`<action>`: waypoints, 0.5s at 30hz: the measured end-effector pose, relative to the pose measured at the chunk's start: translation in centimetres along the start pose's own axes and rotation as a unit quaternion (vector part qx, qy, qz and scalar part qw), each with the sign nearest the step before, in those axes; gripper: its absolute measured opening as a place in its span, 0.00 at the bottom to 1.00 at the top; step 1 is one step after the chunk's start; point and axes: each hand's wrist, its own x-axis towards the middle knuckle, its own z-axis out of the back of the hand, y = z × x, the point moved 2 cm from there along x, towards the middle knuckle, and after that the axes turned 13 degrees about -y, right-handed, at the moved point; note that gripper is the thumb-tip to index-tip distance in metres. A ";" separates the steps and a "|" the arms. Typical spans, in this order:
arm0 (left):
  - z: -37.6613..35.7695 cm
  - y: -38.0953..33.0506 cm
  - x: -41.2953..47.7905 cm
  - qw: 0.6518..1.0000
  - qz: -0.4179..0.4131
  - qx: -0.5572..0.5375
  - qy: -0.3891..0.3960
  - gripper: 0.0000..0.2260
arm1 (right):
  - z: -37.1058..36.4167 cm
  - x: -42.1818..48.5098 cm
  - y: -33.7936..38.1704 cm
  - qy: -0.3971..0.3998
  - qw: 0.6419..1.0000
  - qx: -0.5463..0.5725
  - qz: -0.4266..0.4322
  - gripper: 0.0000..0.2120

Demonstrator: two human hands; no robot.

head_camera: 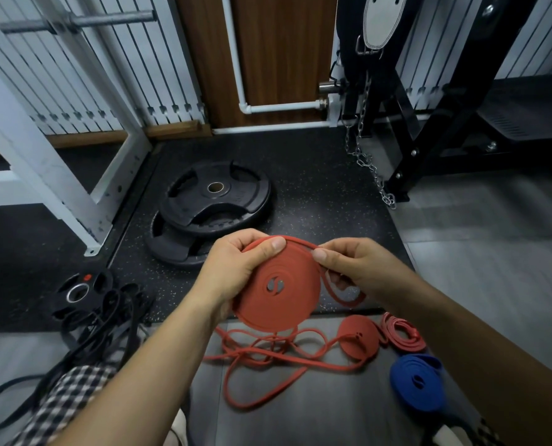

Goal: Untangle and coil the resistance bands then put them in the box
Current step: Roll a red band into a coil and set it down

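Observation:
My left hand grips a flat red coil of resistance band, thumb pressed on its top edge. My right hand pinches the loose tail of that red band at the coil's right rim; the tail loops down below the hand. On the floor beneath lies a tangled red band, a small red coil, a loosely wound red band and a blue coiled band. A heap of black bands lies at the left. No box is in view.
Two stacked black weight plates lie on the speckled mat ahead. A small black plate sits by the black bands. A white rack frame stands left, a black rack with a hanging chain right.

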 end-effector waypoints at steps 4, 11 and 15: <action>-0.1 0.4 0.1 0.996 0.055 -0.076 -0.011 0.05 | -0.7 -0.2 -0.3 -0.026 0.999 0.005 0.019 0.11; -1.3 1.5 0.7 0.969 0.131 -0.190 -0.086 0.06 | -2.4 -0.7 -0.9 -0.063 0.995 0.064 0.031 0.10; -1.9 2.0 1.1 0.958 0.149 -0.220 -0.107 0.10 | -2.9 -0.4 -1.8 -0.110 0.990 0.089 0.010 0.15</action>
